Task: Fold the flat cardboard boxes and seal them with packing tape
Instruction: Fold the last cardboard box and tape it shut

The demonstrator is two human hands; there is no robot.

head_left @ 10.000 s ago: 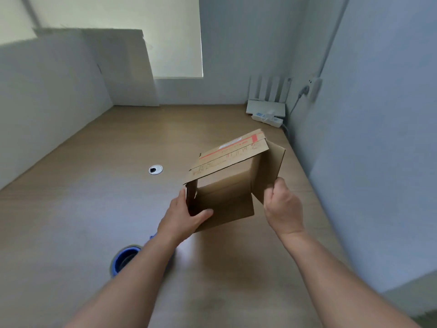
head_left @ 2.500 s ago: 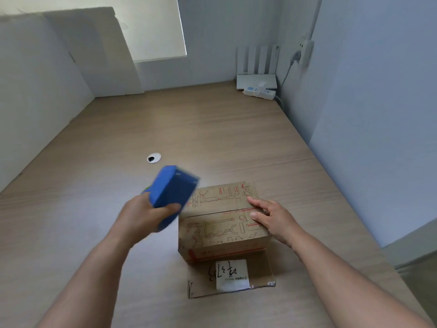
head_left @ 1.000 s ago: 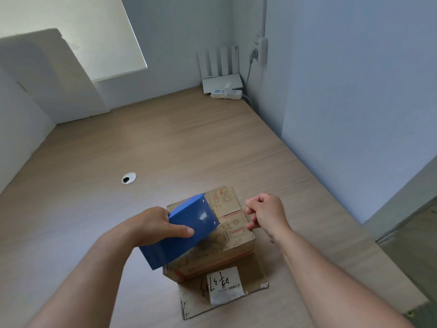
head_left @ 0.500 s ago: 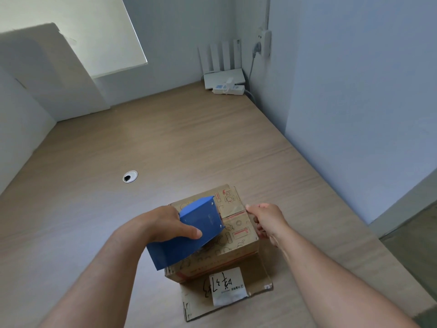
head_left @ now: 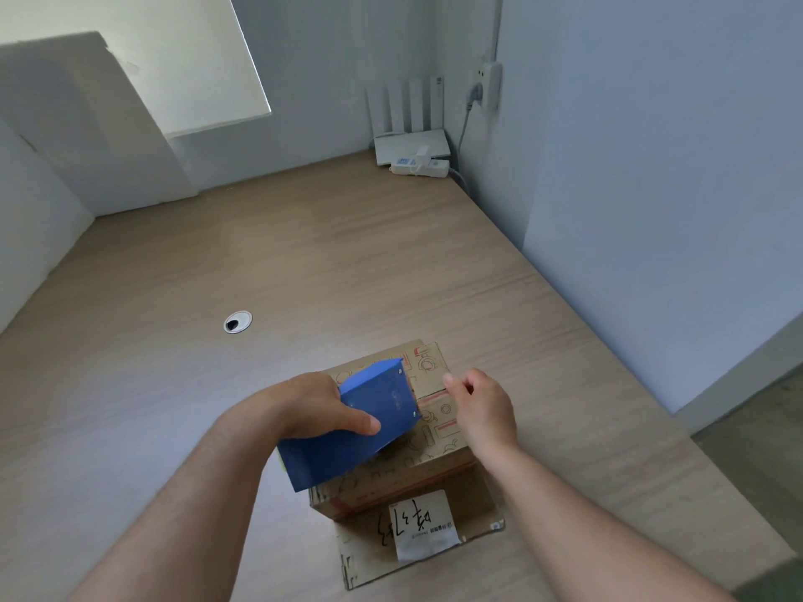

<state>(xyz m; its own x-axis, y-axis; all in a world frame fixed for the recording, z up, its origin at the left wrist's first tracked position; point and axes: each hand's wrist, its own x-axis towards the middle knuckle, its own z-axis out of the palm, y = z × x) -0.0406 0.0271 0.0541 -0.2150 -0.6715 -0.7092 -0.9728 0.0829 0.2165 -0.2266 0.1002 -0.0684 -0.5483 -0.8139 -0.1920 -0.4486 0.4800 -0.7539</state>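
Gripping blue plastic tape dispenser in left hand over sideways seam of brown cardboard box, just left of curled right hand, hold unclear.

Of the person, two arms show in the head view. The left forearm is bare along its whole visible length, from the lower edge of the picture up to the wrist, and the right forearm is bare in the same way. Both are lean and smooth in outline. The left hand and the right hand are bare too, their knuckles lightly marked. The fingers end in nails that seem cut short, though they are too small to be sure.
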